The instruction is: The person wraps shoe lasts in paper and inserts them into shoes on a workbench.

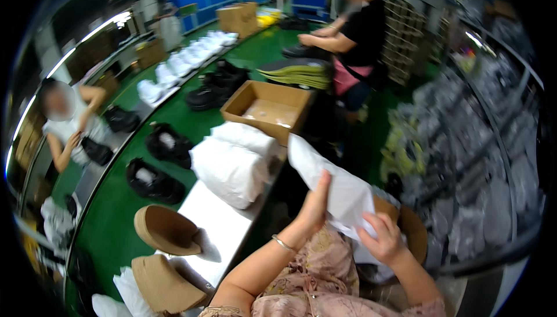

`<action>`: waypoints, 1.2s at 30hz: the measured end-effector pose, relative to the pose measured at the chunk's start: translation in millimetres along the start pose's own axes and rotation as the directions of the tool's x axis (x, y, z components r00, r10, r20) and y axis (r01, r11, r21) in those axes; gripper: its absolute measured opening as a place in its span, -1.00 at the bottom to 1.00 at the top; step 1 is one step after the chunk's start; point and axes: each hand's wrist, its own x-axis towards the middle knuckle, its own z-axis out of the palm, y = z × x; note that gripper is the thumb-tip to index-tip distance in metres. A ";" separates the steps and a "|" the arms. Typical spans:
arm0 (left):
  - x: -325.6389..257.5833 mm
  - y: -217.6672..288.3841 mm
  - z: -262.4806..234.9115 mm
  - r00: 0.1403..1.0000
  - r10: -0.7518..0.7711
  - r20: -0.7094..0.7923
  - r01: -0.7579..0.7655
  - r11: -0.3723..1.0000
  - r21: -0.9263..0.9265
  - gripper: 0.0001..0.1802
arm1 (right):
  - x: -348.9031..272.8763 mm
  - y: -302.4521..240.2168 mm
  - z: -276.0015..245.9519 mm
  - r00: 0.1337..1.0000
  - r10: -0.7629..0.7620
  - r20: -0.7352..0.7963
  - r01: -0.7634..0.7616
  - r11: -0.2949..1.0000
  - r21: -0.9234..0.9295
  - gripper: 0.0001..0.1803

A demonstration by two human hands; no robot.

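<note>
A sheet of white paper (342,192), folded into a long wrap, lies between my two hands above my lap. What it covers, if anything, is hidden. My left hand (313,206) holds its left side, thumb upright against the paper and the other fingers mostly out of sight. At the near end, my right hand (384,240) grips the paper's edge with bent fingers. Plump white paper-wrapped bundles (232,163) rest on the white bench (214,215) left of my left hand. Brown curved pieces (412,233) sit beside my right hand, partly covered.
Black shoes (154,180) and white shoes (191,56) line a green conveyor (107,230). Beyond the bundles stands an open cardboard box (267,105). Tan curved pieces (168,230) stand at lower left. Grey plastic-wrapped items (464,160) fill a rack at right. Two co-workers handle dark shoes.
</note>
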 end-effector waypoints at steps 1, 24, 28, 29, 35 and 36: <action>5.6 -6.8 -2.8 1.000 -0.004 0.017 0.004 1.000 0.007 -0.24 | -7.5 0.9 -5.6 0.999 -0.006 0.036 0.006 1.000 0.006 -0.82; -12.7 -10.1 2.6 0.911 0.327 0.249 -0.360 0.928 0.097 -0.18 | 17.6 -21.0 60.5 0.464 0.824 0.325 -0.275 -0.214 0.937 -0.41; -9.9 -15.1 8.9 0.909 0.395 0.136 -0.400 0.916 0.012 -0.19 | 38.4 -35.2 59.9 0.289 0.944 0.161 -0.109 -0.135 0.985 -0.43; -7.1 -18.7 11.3 0.911 0.401 0.098 -0.403 0.915 -0.001 -0.19 | 36.9 -37.0 63.2 0.285 0.948 0.138 -0.120 -0.108 0.987 -0.44; -17.0 -0.2 6.4 0.947 0.295 0.127 -0.283 0.953 -0.109 -0.06 | 25.8 -38.0 61.0 0.440 0.872 0.213 0.036 -0.254 0.967 -0.58; -20.3 5.7 6.5 0.943 0.312 0.113 -0.301 0.948 -0.103 -0.06 | 29.7 -37.9 54.7 0.465 0.845 0.264 0.122 -0.357 0.926 -0.60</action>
